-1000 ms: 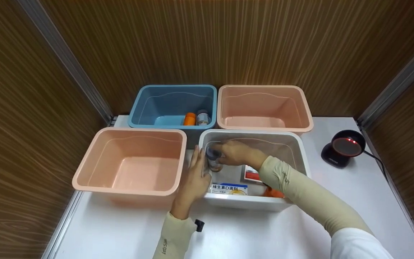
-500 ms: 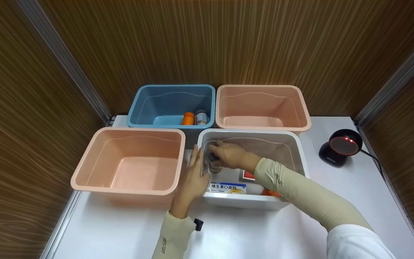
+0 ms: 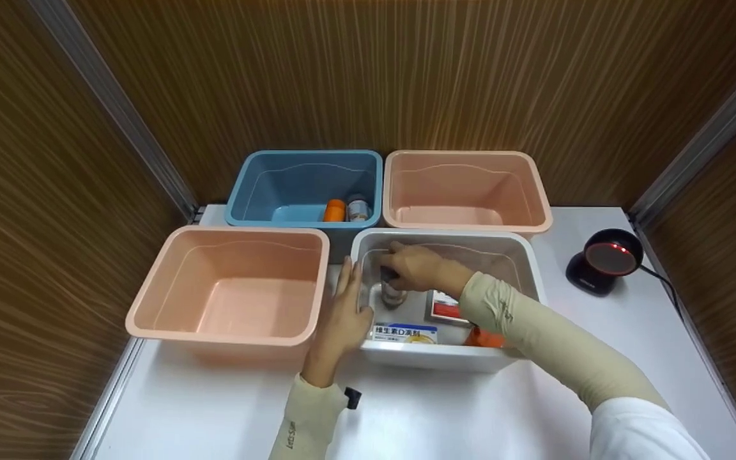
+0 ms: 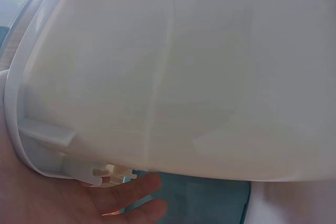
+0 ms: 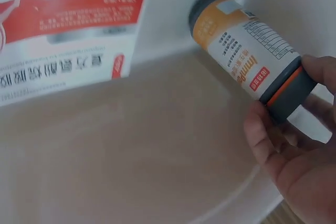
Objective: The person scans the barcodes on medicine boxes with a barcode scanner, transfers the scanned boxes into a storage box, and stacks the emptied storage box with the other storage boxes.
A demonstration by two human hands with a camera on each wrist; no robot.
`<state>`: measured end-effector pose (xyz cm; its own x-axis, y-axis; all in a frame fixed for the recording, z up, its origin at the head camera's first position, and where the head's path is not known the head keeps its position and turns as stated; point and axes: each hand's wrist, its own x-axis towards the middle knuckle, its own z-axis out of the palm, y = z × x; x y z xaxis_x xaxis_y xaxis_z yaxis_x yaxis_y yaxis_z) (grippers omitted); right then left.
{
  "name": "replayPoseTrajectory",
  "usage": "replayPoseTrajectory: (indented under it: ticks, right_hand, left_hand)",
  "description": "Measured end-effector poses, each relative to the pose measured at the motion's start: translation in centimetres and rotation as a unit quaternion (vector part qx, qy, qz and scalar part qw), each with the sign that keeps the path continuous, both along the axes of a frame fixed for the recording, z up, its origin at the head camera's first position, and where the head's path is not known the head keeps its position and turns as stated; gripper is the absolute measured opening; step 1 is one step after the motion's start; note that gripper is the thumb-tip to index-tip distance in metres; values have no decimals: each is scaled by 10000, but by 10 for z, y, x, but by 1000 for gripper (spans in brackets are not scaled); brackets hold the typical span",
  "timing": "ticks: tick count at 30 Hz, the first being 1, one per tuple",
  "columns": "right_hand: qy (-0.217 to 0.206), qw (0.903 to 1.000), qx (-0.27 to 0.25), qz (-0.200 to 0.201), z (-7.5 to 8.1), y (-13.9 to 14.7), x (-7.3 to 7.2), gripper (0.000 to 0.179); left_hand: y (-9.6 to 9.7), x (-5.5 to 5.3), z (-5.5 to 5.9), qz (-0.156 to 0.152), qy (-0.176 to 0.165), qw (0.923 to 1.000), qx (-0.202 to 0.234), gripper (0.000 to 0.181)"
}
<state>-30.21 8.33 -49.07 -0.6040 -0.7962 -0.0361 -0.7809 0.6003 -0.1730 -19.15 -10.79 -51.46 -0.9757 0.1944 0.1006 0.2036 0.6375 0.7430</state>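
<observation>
In the head view, my right hand (image 3: 416, 267) reaches down into the white bin (image 3: 441, 363), near its left wall. Its fingers and thumb pinch the dark cap of a supplement bottle (image 3: 393, 295). The right wrist view shows this bottle (image 5: 247, 45) leaning at a slant, with its orange-and-white label showing and its base by the bin wall. My left hand (image 3: 342, 326) rests against the bin's left rim, its fingers straight. In the left wrist view, fingers (image 4: 131, 192) extend along the outside of the bin below the rim.
Also in the white bin are a red-and-white medicine box (image 5: 73, 35), a blue-and-white box (image 3: 405, 333) and an orange item (image 3: 486, 338). A blue bin (image 3: 304, 225) holds two bottles. Pink bins (image 3: 227, 340) (image 3: 468, 226) stand around. A black scanner (image 3: 604, 262) sits at right.
My right hand, holding the bottle by its cap, has shifted slightly left and then back to the right, bringing the bottle away from the left wall. My left hand stays at the rim.
</observation>
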Motion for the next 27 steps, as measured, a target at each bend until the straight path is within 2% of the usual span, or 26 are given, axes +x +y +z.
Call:
replayPoseTrajectory:
  ticks: [6, 10, 16, 18, 24, 27]
  right_hand:
    - [-47, 9988, -477, -115, 31, 16, 2, 33]
    - [-155, 9964, -822, -114, 50, 28, 7, 33]
    - [11, 9933, -1156, 58, 73, 47, 15, 21]
    - [-26, 9929, -1187, -80, 80, 54, 19, 22]
    - [-329, 9885, -1143, -932, 100, 75, 30, 38]
    - [-247, 9867, -1199, -1073, 107, 87, 34, 43]
  left_hand:
    - [1, 1, 1, 60, -137, 9999, 25, 78]
    - [1, 0, 0, 39, -42, 10000, 0, 78]
    - [2, 1, -1, 104, 32, 9999, -110, 78]
    - [2, 1, -1, 131, 67, 9998, -142, 78]
    - [3, 1, 0, 204, -22, 9995, -234, 77]
    - [3, 1, 1, 216, -64, 9995, -239, 77]
